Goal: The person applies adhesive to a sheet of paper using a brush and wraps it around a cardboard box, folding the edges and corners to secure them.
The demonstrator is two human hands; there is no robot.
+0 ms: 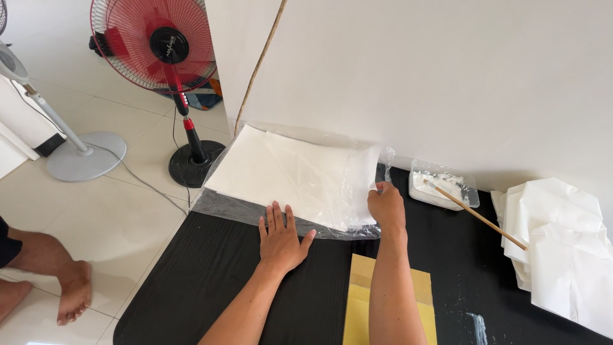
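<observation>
left hand [281,239] flat, fingers spread on clear plastic sheet [255,211], right hand [385,204] fingers pinching white paper [294,172] edge

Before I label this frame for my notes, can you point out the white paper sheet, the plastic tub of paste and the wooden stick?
white paper sheet [287,169]: head view, middle of its flat face.
plastic tub of paste [443,185]: head view, on the white paste inside.
wooden stick [488,222]: head view, mid-shaft, beyond the tub rim.

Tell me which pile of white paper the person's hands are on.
The flat stack in the clear plastic sleeve at the table's far left edge: left hand presses it, right hand pinches its corner. The crumpled white pile at right lies untouched.
</observation>
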